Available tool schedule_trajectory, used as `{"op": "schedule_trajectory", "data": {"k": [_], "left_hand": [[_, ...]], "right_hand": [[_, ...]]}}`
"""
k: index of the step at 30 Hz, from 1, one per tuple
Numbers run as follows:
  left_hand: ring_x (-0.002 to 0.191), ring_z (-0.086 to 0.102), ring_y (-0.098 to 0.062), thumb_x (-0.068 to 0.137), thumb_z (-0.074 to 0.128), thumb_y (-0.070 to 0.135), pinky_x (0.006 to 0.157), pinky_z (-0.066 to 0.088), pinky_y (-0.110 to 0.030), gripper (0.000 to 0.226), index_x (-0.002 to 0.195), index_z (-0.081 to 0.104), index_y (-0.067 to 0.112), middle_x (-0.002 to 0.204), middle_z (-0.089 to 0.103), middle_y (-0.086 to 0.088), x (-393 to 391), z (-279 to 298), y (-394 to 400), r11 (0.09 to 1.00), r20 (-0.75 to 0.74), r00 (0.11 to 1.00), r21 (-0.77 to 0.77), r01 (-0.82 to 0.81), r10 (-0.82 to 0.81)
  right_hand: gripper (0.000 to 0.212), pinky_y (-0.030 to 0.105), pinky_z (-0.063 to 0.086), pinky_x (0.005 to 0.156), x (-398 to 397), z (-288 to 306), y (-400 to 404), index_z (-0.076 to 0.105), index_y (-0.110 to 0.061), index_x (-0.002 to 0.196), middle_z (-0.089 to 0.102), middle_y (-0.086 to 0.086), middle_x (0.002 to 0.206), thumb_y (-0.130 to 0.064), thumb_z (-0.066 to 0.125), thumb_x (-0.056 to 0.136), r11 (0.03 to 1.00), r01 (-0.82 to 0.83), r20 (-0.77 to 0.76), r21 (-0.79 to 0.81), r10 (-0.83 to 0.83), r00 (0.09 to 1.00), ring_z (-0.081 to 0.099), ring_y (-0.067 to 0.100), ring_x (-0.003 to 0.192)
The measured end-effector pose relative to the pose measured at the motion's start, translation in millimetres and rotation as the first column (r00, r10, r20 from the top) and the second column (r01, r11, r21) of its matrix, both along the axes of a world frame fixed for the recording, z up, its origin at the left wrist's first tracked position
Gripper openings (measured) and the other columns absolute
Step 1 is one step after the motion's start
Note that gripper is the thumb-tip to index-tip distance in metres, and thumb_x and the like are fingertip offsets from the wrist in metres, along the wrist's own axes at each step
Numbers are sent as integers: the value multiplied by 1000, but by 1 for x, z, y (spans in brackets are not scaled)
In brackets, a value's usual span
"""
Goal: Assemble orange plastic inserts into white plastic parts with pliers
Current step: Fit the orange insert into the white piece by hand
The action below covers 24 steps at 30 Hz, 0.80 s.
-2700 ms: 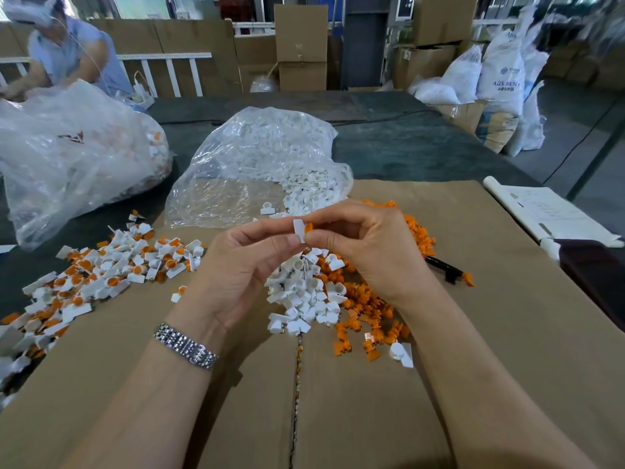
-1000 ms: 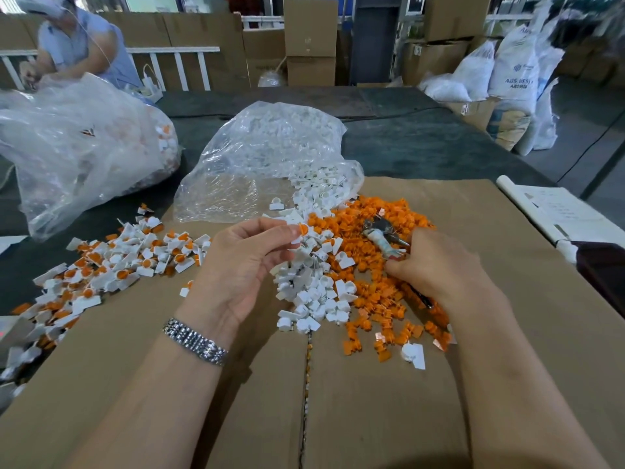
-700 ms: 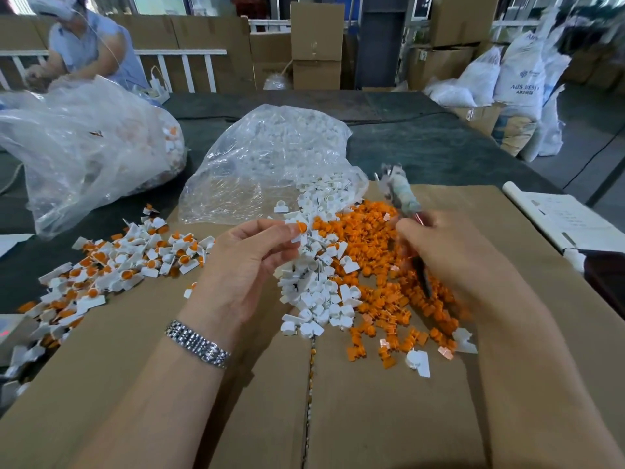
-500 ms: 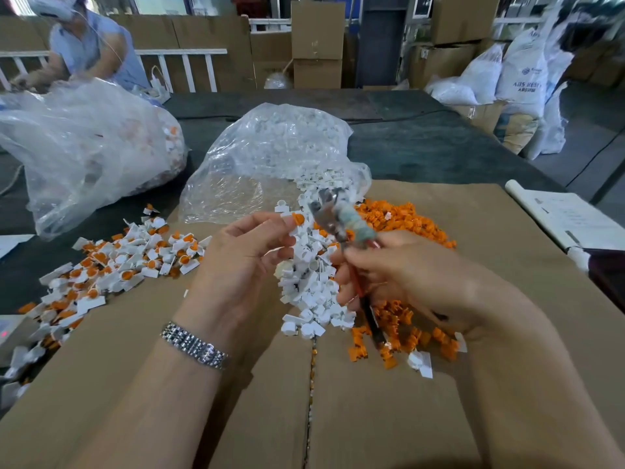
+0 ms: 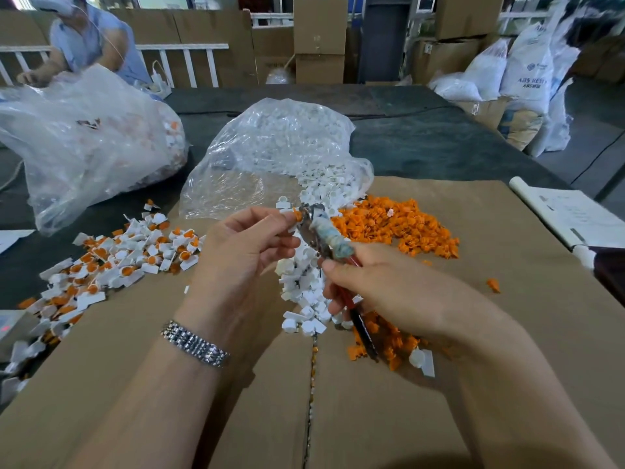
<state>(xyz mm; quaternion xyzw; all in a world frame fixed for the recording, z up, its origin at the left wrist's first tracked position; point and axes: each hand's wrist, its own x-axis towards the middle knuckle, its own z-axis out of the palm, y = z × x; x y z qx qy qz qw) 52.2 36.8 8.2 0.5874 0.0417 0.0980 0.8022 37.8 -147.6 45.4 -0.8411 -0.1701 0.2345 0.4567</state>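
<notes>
My left hand pinches a white plastic part with an orange insert between thumb and fingertips, held above the table. My right hand grips the handles of the pliers, whose cloth-wrapped metal jaws close on that part. Below the hands lies a heap of loose white parts. A pile of orange inserts spreads to the right on the cardboard sheet. Finished white-and-orange pieces lie scattered at the left.
A clear bag of white parts stands behind the hands, and a bigger clear bag sits at the far left. A person in blue works at the far left. Papers lie at the right edge. Boxes and sacks stand beyond the table.
My right hand picked the pliers up from the orange pile and swung them left to the part in my left hand. The jaws now meet that part.
</notes>
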Motion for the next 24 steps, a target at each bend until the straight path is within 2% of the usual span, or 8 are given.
{"op": "schedule_trajectory", "data": {"k": [2, 5, 8, 11, 14, 18, 24], "left_hand": [[66, 70, -15, 78, 82, 15, 60, 55, -20, 11, 68, 79, 20, 76, 74, -5, 0, 0, 0, 999, -5, 1000, 37, -20, 20], [66, 70, -16, 85, 77, 8, 59, 55, -21, 19, 69, 79, 18, 76, 74, -7, -1, 1, 0, 998, -8, 999, 47, -47, 48], [65, 70, -16, 86, 76, 6, 57, 55, -20, 19, 70, 77, 16, 76, 74, -7, -1, 2, -2, 997, -10, 998, 41, -59, 59], [66, 71, -16, 87, 75, 5, 59, 56, -20, 25, 66, 79, 18, 76, 75, -6, -1, 1, -2, 997, -14, 998, 62, -55, 56], [69, 71, -17, 87, 76, 8, 62, 56, -22, 22, 69, 80, 20, 77, 75, -7, -1, 0, -1, 995, -15, 999, 92, -44, 46], [72, 73, -18, 86, 77, 15, 65, 57, -22, 11, 76, 81, 15, 78, 75, -7, 0, 0, 1, 1000, -2, 1000, 24, -20, 20], [71, 73, -19, 72, 81, 28, 65, 57, -22, 12, 75, 81, 16, 75, 74, -7, 1, -5, -1, 996, 18, 998, 62, -63, 62]], "right_hand": [[18, 19, 55, 69, -1, 1, 1, 51, -31, 92, 65, -1, 90, -37, 43, 107, 1000, -9, 4, -18, 9, 1000, 69, 19, 90], [19, 12, 52, 63, -2, 4, 1, 54, -28, 94, 68, 3, 95, -37, 43, 107, 1000, -4, -21, -11, 4, 1000, 66, 7, 78], [23, 28, 58, 82, -2, 4, 0, 59, -21, 101, 71, 2, 98, -37, 45, 107, 1000, 1, -60, 12, 0, 998, 68, 10, 84], [21, 29, 59, 79, -4, 5, 2, 58, -22, 98, 67, 2, 95, -34, 45, 107, 999, 3, -69, 36, 0, 998, 67, 12, 82], [20, 39, 59, 82, -5, 4, 4, 53, -25, 92, 61, 3, 86, -33, 44, 108, 999, 6, -42, 34, -4, 999, 62, 15, 77], [24, 25, 55, 63, -5, 3, 7, 51, -18, 90, 55, 2, 78, -32, 43, 108, 996, 58, -58, 64, -54, 997, 55, 10, 65], [27, 18, 47, 51, -7, -3, 16, 50, -15, 88, 55, 6, 78, -31, 42, 108, 996, 87, -32, 14, -86, 996, 56, 15, 66]]}}
